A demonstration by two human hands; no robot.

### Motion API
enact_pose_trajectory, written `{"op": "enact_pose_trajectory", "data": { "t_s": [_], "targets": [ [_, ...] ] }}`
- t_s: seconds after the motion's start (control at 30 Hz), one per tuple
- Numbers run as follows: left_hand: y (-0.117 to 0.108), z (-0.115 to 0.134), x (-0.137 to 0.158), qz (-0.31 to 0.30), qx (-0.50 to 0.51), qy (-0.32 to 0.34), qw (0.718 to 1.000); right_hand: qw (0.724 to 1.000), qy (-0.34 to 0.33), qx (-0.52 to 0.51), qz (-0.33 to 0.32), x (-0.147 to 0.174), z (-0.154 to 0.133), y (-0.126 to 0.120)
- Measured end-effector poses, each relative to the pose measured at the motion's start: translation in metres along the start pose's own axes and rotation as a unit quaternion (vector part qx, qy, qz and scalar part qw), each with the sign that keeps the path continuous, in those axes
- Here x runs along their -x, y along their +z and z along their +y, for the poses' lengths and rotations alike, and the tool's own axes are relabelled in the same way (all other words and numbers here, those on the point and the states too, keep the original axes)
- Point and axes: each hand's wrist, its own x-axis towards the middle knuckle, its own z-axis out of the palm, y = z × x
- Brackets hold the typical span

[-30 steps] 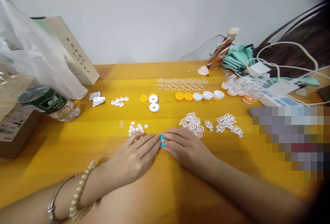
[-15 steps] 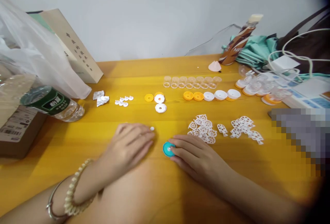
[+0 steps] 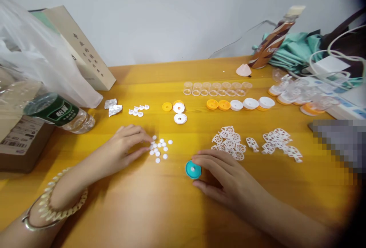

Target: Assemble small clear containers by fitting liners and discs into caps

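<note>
My left hand [image 3: 130, 147] is at the left edge of a loose cluster of small white toothed discs [image 3: 158, 145]. Its thumb and fingertips are apart, touching or just above the nearest discs. A teal round cap [image 3: 193, 170] with a shallow dish and a small pale centre piece lies under the fingers of my right hand [image 3: 220, 175]. The right fingertips rest on its upper rim and the thumb is at its lower edge. Right behind that hand is a heap of white spoked plastic pieces [image 3: 228, 143].
Farther back are white round parts [image 3: 180, 118], a yellow ring [image 3: 167, 106], a row of orange and white caps [image 3: 236, 105] and clear cups [image 3: 214, 89]. Small white stemmed pieces [image 3: 140, 114] and foil [image 3: 115, 110] lie left. A water bottle [image 3: 63, 112] and brown drink bottle [image 3: 276, 40] flank them.
My left hand has drawn back to the left, uncovering the cluster of white toothed discs. The right index finger has moved off the teal cap's centre to its rim. The view has shifted slightly.
</note>
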Motion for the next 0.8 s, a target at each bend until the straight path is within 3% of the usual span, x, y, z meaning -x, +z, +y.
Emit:
{"op": "enact_pose_trajectory", "data": {
  "t_s": [0.5, 0.67, 0.8],
  "targets": [
    [0.024, -0.004, -0.003, 0.066, -0.076, 0.055, 0.993, 1.000, 0.006, -0.020, -0.005, -0.002, -0.003, 0.002],
    [0.032, -0.001, -0.007, 0.134, -0.088, 0.080, 0.984, 1.000, 0.011, -0.024, -0.012, -0.004, -0.004, 0.004],
    [0.037, 0.016, -0.009, 0.191, -0.077, 0.114, 0.972, 1.000, 0.010, -0.024, -0.009, -0.004, -0.003, 0.005]
  ]
}}
